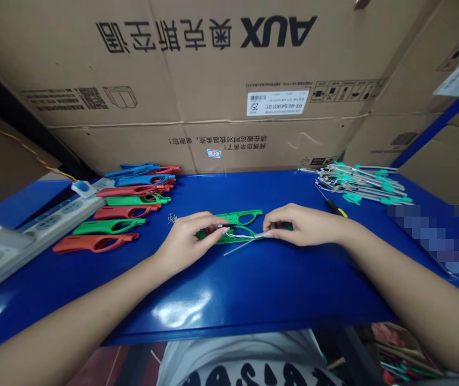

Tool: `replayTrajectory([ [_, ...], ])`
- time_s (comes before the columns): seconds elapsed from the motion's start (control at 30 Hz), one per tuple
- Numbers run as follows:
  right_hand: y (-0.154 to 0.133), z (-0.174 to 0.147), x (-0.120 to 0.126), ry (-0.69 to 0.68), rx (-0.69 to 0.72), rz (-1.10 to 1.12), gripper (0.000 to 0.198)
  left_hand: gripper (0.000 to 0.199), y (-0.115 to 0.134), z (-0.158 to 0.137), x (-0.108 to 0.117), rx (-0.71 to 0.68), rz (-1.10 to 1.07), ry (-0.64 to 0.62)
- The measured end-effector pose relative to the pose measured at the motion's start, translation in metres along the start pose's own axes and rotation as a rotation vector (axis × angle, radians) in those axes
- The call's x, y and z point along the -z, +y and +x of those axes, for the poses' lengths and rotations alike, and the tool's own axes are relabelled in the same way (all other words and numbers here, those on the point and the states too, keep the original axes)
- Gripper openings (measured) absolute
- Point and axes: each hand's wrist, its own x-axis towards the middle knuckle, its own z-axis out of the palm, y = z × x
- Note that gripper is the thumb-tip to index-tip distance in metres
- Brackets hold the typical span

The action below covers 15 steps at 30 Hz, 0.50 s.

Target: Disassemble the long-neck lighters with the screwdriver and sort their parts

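Note:
My left hand [191, 233] is closed in a pinch around a small black part, probably an igniter, with thin white wires [239, 235] running from it. At the other end of the wires, my right hand [304, 225] pinches the grey metal tip of a lighter tube [258, 236]; the rest of it is hidden by the fingers. A thin straight wire or tube [237, 248] sticks out to the lower left from that tip. Just behind and below the hands lie two green lighter handle shells [249, 214], partly covered by my left fingers.
Several red, green and blue lighter handles [96, 244] lie in a row at left, beside a white power strip [48, 225]. Small screws [172, 218] sit near my left hand. At right are a pile of metal lighter tubes [358, 182] and a screwdriver [336, 208]. Cardboard [213, 69] walls the back.

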Motion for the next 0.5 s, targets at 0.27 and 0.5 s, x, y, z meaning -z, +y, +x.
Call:
replayTrajectory([
  [0.27,0.0040,0.0019,-0.0007,0.035,-0.036,-0.022,0.022,0.021,-0.0071,0.0001,0.0001,-0.039,0.059,-0.085],
  [0.5,0.0072,0.0013,-0.0016,0.073,0.007,-0.016,0.021,0.023,-0.0105,0.0011,0.0021,-0.037,0.091,-0.133],
])
